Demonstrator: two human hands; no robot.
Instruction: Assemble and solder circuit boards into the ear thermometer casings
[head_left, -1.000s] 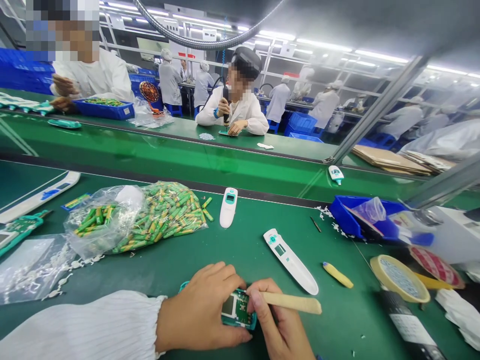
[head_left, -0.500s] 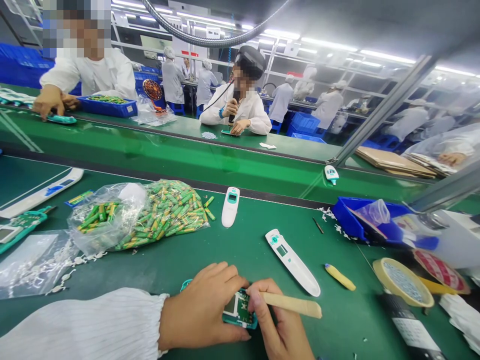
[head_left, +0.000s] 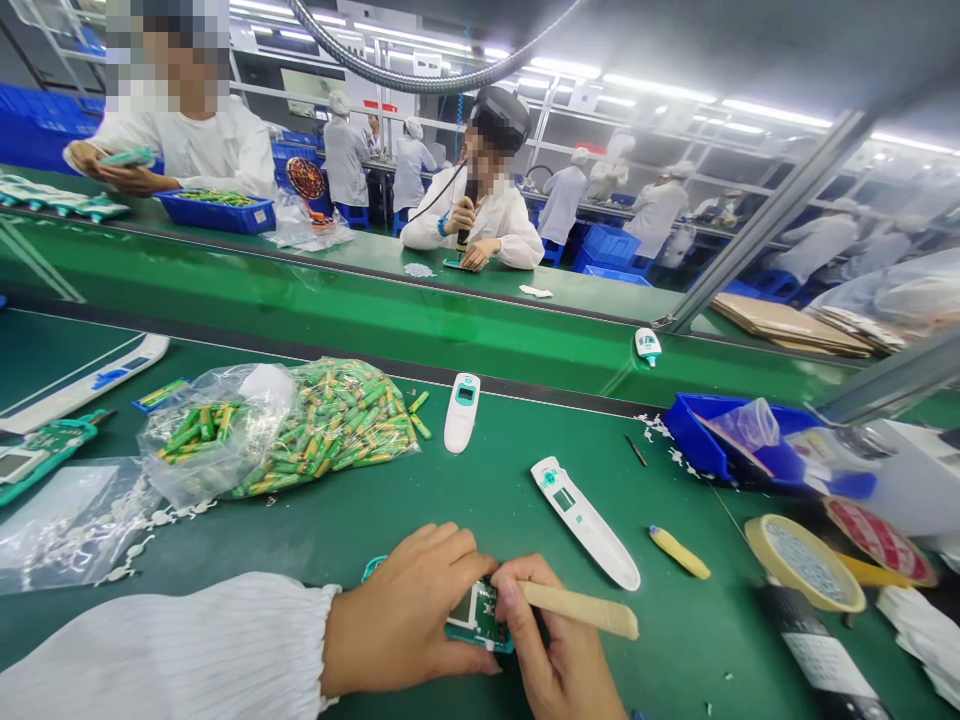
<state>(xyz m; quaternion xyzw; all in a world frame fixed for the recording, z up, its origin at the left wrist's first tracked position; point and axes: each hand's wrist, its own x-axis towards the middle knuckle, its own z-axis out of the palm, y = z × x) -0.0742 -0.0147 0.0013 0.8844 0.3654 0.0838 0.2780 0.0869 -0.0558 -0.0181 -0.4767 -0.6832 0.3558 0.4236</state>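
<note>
Belt device (head_left: 647,345) slid left; grips (head_left: 409,610) (head_left: 555,655) hold board (head_left: 480,612), stick (head_left: 585,605).

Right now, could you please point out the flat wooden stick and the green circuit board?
flat wooden stick (head_left: 585,608): head view, middle of its shaft.
green circuit board (head_left: 480,618): head view, exposed component side.

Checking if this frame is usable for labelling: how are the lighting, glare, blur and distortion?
Head view: strip lights give even light, soft shadows; pale sheen on the conveyor belt; left hand on the circuit board and right hand with the wooden stick are sharp; the right edge, around the metal post, is smeared and stretched.
</note>
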